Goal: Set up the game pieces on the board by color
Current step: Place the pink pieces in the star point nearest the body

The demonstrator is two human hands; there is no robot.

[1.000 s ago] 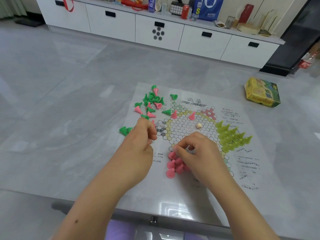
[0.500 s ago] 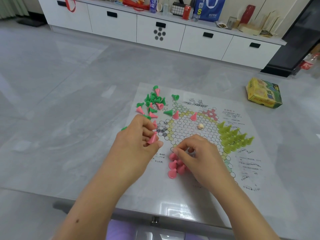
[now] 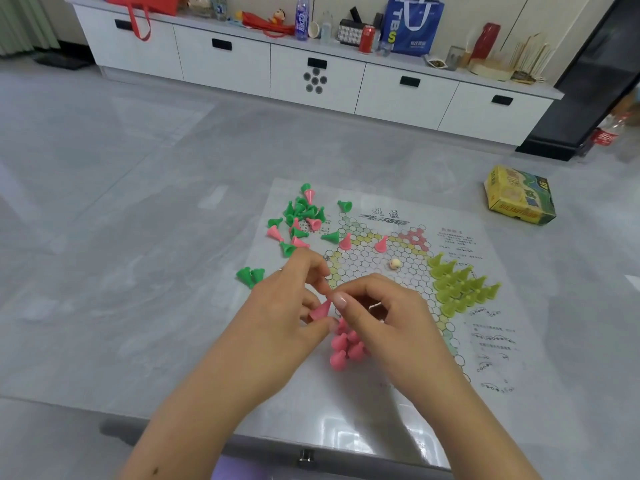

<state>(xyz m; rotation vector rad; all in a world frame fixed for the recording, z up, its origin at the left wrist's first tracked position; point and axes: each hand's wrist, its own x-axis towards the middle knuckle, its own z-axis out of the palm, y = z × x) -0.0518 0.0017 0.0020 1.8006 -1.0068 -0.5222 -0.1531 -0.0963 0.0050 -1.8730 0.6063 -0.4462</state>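
A paper game board [image 3: 485, 341] with a hexagon grid lies on the grey table. My left hand [image 3: 287, 306] pinches a pink cone piece [image 3: 320, 309] over the board's near-left part. My right hand [image 3: 384, 317] meets it, thumb and forefinger touching the same cone. Under my hands stands a cluster of pink pieces [image 3: 344, 348] in the near corner of the grid. Yellow-green pieces [image 3: 460, 285] fill the right corner. A mixed pile of green and pink cones [image 3: 301, 216] lies at the board's far left. Two pink cones [image 3: 363, 242] stand on the grid.
Two green cones [image 3: 250, 275] lie off the board to the left. A small cream die [image 3: 394, 264] rests on the grid. A yellow-green box [image 3: 519, 195] sits at the table's right. White cabinets [image 3: 311, 74] with clutter stand across the floor.
My left hand picked a pink cone from the left pile and carried it right and nearer. My right hand lifted off the pink cluster to meet it.
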